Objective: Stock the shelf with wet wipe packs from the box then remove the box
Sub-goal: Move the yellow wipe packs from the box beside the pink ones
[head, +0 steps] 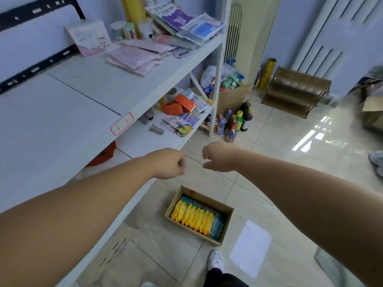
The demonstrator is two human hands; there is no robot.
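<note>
An open cardboard box [226, 222] lies on the tiled floor beside the shelf, below my arms. Inside it stand several yellow wet wipe packs [194, 217] in a row, with teal packs under and behind them. The white shelf [62, 112] runs along the left; its near part is bare. Both arms are stretched forward over the box. My left hand [169, 163] is a closed fist with nothing in it. My right hand [219, 157] is also curled shut and holds nothing. The two fists are close together, not touching.
Pink and purple packets [136, 55] are piled at the shelf's far end. The lower shelf [145, 139] holds orange boxes and small items. Bottles [236, 123] and a filled carton [230, 96] stand on the floor past the shelf post. My white shoe [216, 261] is near the box.
</note>
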